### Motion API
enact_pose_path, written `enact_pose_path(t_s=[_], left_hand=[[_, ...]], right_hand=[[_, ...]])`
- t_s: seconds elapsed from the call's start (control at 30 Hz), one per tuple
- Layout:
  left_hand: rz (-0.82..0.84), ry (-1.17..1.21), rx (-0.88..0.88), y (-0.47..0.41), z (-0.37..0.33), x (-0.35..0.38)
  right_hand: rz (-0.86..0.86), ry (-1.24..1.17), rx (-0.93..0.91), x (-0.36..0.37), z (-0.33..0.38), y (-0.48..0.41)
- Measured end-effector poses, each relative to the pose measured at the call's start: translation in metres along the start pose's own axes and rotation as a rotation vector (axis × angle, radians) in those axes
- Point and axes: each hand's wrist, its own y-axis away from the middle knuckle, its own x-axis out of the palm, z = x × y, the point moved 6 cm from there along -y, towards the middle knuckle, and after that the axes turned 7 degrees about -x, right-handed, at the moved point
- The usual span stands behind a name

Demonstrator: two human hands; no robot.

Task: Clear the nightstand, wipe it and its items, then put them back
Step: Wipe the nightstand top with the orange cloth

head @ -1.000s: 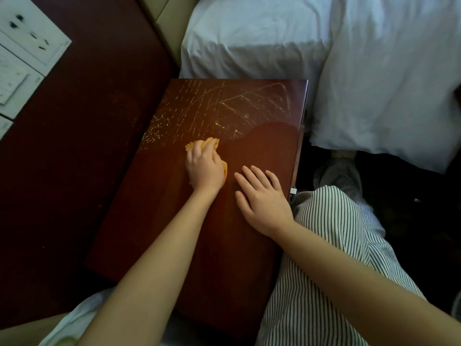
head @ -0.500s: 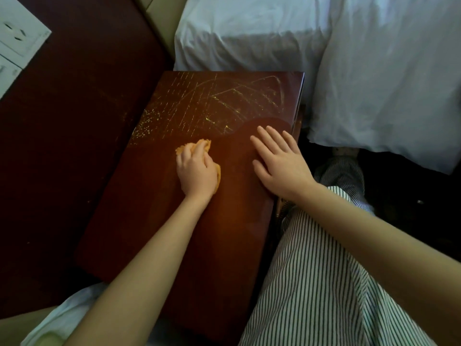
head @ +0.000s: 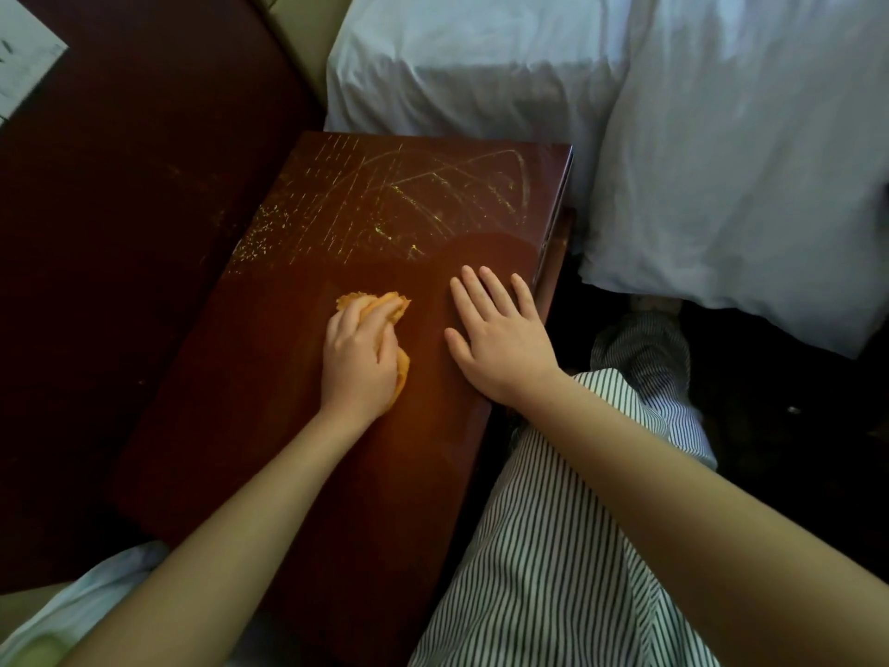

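Nightstand surface (head: 269,426) cleared, wipe approx half done: left hand (head: 358,363) grips orange cloth (head: 373,300), right hand (head: 500,339) flat & open; far streaks (head: 385,199) + items left to do.

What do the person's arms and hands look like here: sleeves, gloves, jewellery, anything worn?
The left hand and right hand are bare: no gloves, rings or watch visible. The left forearm and right forearm are uncovered right to the frame edge, so no sleeves show. Clothing plainly in view: loose white trousers with thin dark stripes on the legs.
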Motion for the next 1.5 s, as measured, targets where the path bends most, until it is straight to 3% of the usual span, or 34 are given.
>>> enact_pose_path(t_s=[0.2, 0.3, 0.6, 0.7, 1.03, 1.23, 1.5], left_hand=[[-0.127, -0.017, -0.295, -0.03, 0.002, 0.005], [-0.135, -0.019, -0.347, -0.04, -0.014, 0.013], [0.04, 0.018, 0.065, -0.004, -0.032, 0.017], [0.031, 0.015, 0.059, 0.005, -0.015, 0.009], [-0.064, 0.159, -0.238, -0.047, -0.013, 0.005], [-0.001, 0.042, -0.072, -0.055, -0.037, 0.018], [0.125, 0.039, 0.163, -0.001, -0.042, 0.017]], right_hand=[[-0.075, -0.033, 0.001, -0.003, 0.001, 0.003], [-0.097, -0.059, 0.011, -0.006, 0.001, 0.004], [-0.133, -0.107, 0.043, -0.019, -0.006, 0.011], [-0.156, -0.126, 0.04, -0.023, -0.008, 0.014], [-0.14, -0.076, 0.055, -0.025, -0.014, 0.024], [-0.122, -0.071, 0.065, -0.024, -0.014, 0.022], [-0.128, -0.11, 0.097, -0.023, -0.011, 0.02]])
